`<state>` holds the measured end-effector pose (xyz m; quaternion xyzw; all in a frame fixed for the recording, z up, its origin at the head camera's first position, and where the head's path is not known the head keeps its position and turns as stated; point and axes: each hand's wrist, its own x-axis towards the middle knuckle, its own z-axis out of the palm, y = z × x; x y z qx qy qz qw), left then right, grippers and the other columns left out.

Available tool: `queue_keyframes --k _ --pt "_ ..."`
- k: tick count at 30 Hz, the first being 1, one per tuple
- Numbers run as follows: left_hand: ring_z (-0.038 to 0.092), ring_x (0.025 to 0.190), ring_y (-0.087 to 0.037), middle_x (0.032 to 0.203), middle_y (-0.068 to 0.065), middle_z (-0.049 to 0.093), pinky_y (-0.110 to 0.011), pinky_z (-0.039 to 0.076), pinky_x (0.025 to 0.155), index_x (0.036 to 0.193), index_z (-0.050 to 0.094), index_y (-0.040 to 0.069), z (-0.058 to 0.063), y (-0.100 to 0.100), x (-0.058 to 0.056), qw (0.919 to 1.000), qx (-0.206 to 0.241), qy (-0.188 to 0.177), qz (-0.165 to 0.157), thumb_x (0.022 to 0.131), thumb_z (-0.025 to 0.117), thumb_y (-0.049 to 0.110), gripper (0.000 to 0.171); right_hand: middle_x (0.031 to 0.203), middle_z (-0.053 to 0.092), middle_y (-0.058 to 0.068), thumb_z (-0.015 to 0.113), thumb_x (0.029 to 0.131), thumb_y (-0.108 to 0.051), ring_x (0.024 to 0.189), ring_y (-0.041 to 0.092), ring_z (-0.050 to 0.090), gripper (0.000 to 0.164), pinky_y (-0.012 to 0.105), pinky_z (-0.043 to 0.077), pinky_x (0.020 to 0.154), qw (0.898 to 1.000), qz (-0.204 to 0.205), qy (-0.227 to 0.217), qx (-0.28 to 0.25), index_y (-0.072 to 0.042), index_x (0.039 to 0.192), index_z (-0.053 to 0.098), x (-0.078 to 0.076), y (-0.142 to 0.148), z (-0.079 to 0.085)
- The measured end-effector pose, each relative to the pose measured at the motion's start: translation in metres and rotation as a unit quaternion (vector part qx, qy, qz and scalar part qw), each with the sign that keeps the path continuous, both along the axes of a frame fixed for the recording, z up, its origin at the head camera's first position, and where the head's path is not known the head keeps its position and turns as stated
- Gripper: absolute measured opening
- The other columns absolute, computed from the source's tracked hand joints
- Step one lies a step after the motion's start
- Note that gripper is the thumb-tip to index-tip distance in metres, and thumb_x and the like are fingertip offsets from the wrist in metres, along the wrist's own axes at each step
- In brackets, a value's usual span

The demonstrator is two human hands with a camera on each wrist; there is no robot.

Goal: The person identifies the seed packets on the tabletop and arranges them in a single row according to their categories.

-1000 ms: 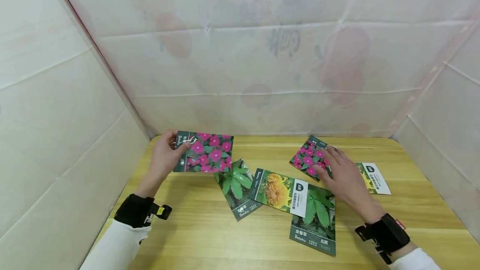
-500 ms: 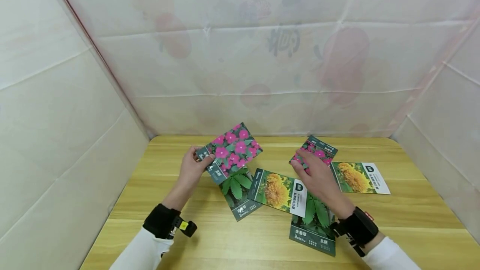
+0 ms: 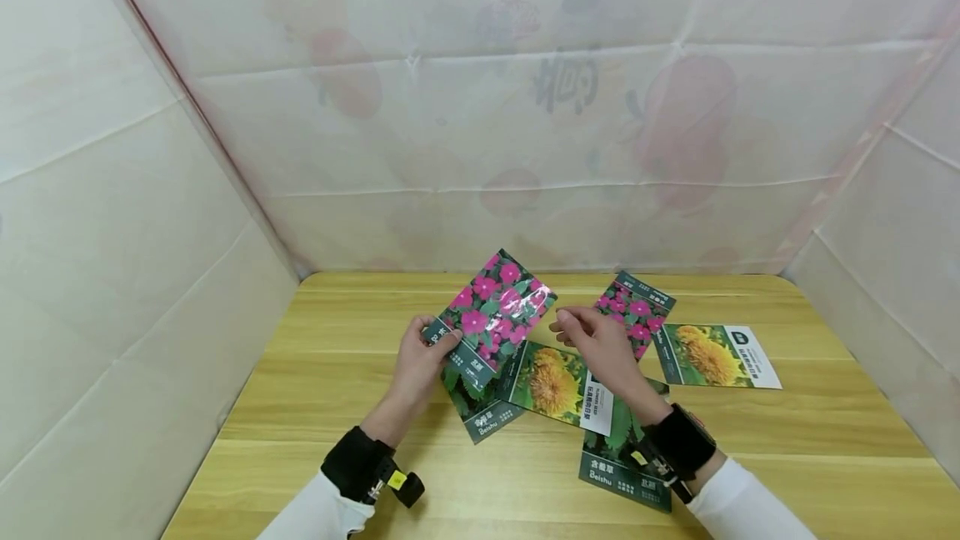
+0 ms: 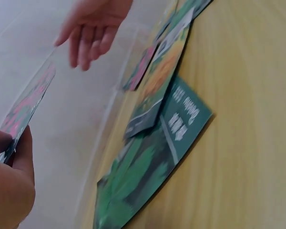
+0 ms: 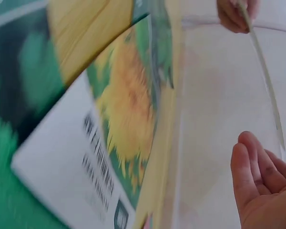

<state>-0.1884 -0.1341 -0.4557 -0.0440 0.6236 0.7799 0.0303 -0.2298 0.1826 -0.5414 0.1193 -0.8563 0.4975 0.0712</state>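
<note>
My left hand (image 3: 420,361) pinches a seed packet with pink flowers (image 3: 498,311) by its dark labelled end, thumb on top. The packet is raised and tilted above the table. My right hand (image 3: 603,348) is beside its other end, fingers loosely bent and holding nothing; in the left wrist view the right thumb tip is right at the packet's corner. Below the raised packet lies a green-leaf packet (image 3: 483,419), partly covered. A yellow-flower packet (image 3: 551,386) overlaps it and a second green-leaf packet (image 3: 626,482), which my right forearm partly hides.
Another pink-flower packet (image 3: 641,307) lies behind my right hand, touching a second yellow-flower packet (image 3: 708,355) at the right. All lie on a wooden table (image 3: 810,457). Pale cloth walls (image 3: 450,132) enclose its back and sides.
My left hand has carried the pink-flower packet rightward and turned it so its free end points up and right. My right hand has left the other pink-flower packet and moved left toward the held one.
</note>
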Motion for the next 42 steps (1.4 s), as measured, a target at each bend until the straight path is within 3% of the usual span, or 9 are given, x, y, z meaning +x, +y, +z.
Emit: queue_keyframes --k 5,8,10,14,17,19,26,32,42 --pt "0.063 0.087 -0.016 0.106 -0.012 0.056 -0.026 0.058 0.074 0.111 0.045 -0.001 -0.003 0.008 0.006 1.0 -0.008 0.001 -0.001 0.099 0.065 0.003 0.024 0.118 0.07 -0.007 0.051 0.107 -0.05 0.106 0.012 0.068 0.036 0.03 0.058 0.092 0.997 0.002 -0.033 -0.074 -0.03 0.136 0.06 -0.002 -0.009 0.0" --pt "0.062 0.086 -0.016 0.105 -0.012 0.056 -0.025 0.057 0.073 0.112 0.045 -0.002 -0.004 0.011 0.009 1.0 0.0 0.002 -0.006 0.099 0.066 0.003 0.025 0.114 0.07 -0.001 0.054 0.105 -0.05 0.103 0.015 0.069 0.038 0.03 0.058 0.092 0.993 -0.009 -0.045 -0.112 -0.024 0.132 0.062 0.003 -0.016 0.009" --pt "0.064 0.087 -0.017 0.107 -0.013 0.057 -0.025 0.058 0.075 0.113 0.045 -0.003 -0.005 0.012 0.01 0.9999 0.007 0.0 -0.011 0.098 0.066 0.002 0.027 0.113 0.069 0.004 0.055 0.106 -0.047 0.102 0.017 0.069 0.04 0.031 0.058 0.092 0.99 -0.008 -0.049 -0.131 -0.016 0.13 0.063 0.009 -0.02 0.021" --pt "0.065 0.09 -0.018 0.11 -0.016 0.06 -0.026 0.058 0.078 0.117 0.05 -0.006 -0.007 0.012 0.011 0.9993 0.004 -0.01 -0.037 0.096 0.066 0.001 0.027 0.113 0.068 0.016 0.056 0.108 -0.038 0.107 0.031 0.067 0.044 0.034 0.057 0.095 0.984 -0.001 -0.082 -0.16 0.0 0.128 0.059 0.032 -0.032 0.066" --pt "0.065 0.092 -0.018 0.113 -0.016 0.063 -0.026 0.058 0.08 0.121 0.056 -0.007 -0.007 0.01 0.013 0.9975 -0.007 -0.022 -0.067 0.096 0.066 0.001 0.028 0.11 0.067 0.017 0.056 0.109 -0.032 0.109 0.037 0.065 0.039 0.034 0.057 0.097 0.978 -0.007 -0.121 -0.169 0.004 0.125 0.057 0.044 -0.039 0.096" --pt "0.065 0.093 -0.018 0.113 -0.016 0.063 -0.026 0.057 0.082 0.125 0.058 -0.007 -0.006 0.009 0.014 0.9961 -0.008 -0.027 -0.084 0.096 0.065 0.001 0.031 0.107 0.068 0.016 0.055 0.11 -0.026 0.108 0.037 0.066 0.034 0.035 0.057 0.097 0.977 -0.01 -0.135 -0.167 0.005 0.122 0.057 0.046 -0.04 0.102" --pt "0.065 0.09 -0.017 0.111 -0.014 0.069 -0.024 0.056 0.076 0.127 0.064 -0.007 0.0 0.001 0.008 0.9948 -0.049 -0.013 -0.088 0.103 0.064 0.017 0.034 0.102 0.069 0.016 0.056 0.11 -0.021 0.101 0.029 0.068 0.025 0.046 0.055 0.098 0.979 -0.013 -0.138 -0.15 0.003 0.117 0.061 0.045 -0.041 0.1" --pt "0.069 0.097 -0.017 0.116 -0.013 0.074 -0.025 0.057 0.083 0.12 0.076 0.0 0.001 -0.007 -0.004 0.9882 -0.13 0.016 -0.08 0.103 0.066 0.022 0.029 0.1 0.069 0.02 0.054 0.11 -0.015 0.104 0.044 0.065 0.022 0.051 0.056 0.096 0.98 0.006 -0.138 -0.142 0.005 0.115 0.062 0.045 -0.045 0.1" --pt "0.071 0.086 -0.016 0.108 -0.012 0.077 -0.025 0.059 0.075 0.11 0.079 0.0 0.003 -0.022 -0.01 0.9842 -0.149 0.017 -0.094 0.097 0.075 0.017 0.022 0.102 0.069 0.022 0.055 0.11 -0.024 0.1 0.042 0.066 0.03 0.04 0.059 0.088 0.987 0.033 -0.122 -0.101 0.002 0.12 0.067 0.048 -0.048 0.096"
